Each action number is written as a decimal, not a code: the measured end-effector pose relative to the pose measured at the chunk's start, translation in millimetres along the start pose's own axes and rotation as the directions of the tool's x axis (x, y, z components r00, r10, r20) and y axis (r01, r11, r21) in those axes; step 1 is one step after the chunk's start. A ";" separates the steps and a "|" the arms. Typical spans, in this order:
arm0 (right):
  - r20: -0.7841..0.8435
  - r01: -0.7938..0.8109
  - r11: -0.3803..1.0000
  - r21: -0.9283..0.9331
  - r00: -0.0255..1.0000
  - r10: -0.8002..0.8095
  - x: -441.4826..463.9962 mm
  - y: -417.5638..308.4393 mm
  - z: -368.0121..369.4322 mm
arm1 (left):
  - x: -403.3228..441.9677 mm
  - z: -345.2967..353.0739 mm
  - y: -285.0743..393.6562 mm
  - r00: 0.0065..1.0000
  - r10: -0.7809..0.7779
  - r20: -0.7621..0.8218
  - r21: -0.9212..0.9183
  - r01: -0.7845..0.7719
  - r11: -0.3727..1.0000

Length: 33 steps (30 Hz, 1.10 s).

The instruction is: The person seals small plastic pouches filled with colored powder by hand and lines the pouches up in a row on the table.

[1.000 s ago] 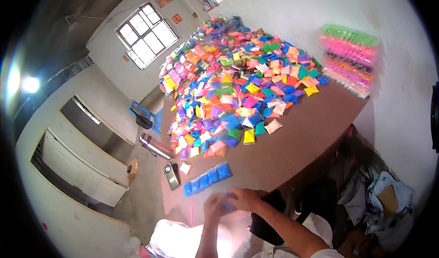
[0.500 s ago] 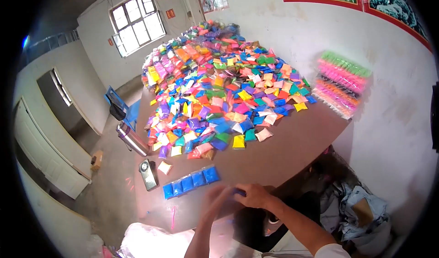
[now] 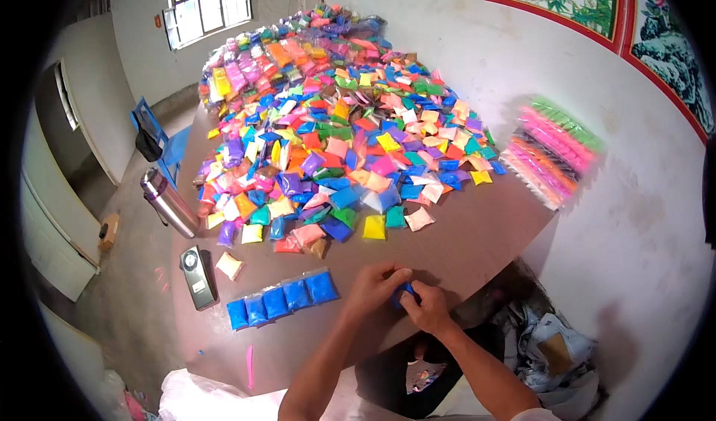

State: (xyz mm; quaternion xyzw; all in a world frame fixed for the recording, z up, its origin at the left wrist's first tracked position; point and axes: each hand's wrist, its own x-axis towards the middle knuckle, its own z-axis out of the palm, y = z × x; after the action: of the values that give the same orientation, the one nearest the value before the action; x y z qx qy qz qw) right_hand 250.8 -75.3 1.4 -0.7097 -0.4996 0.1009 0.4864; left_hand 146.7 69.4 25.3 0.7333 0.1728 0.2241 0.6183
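Note:
Near the table's front edge, my left hand and my right hand meet around a small blue packet, each with its fingers closed on it. Much of the packet is hidden by the fingers. To the left of my hands lies a row of several blue packets side by side in clear film. A peach packet rests behind the row's left end. In front of the row is a thin pink strip.
A large heap of coloured packets covers the table's back. A steel flask and a small device stand at the left. Stacked green, pink and orange packs lean by the wall. White plastic lies in front.
The view has turned toward the right and down. My hands have moved away from the front edge, further over the table, and the blue packet between them shows more clearly.

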 end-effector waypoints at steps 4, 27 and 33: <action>0.033 -0.098 0.980 0.175 0.995 0.094 1.9 1.9 -0.6 | 14.3 1.0 -6.1 0.999 -0.023 0.033 -0.004 0.023 1.000; -0.237 -0.188 0.961 0.203 0.943 0.235 -1.5 18.0 7.7 | 17.9 7.3 -18.6 0.995 -0.061 0.083 -0.331 0.085 0.940; -0.241 -0.323 0.930 0.176 0.902 0.358 -4.1 16.0 6.5 | 4.8 7.4 4.3 0.973 -0.102 0.205 -0.557 0.202 0.806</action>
State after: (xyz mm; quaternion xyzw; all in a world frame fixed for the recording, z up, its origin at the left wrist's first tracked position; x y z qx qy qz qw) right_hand 254.5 -75.2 -16.0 -0.7594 -0.2892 0.1201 0.5703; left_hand 154.6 65.0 29.1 0.5126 0.1038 0.1540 0.8383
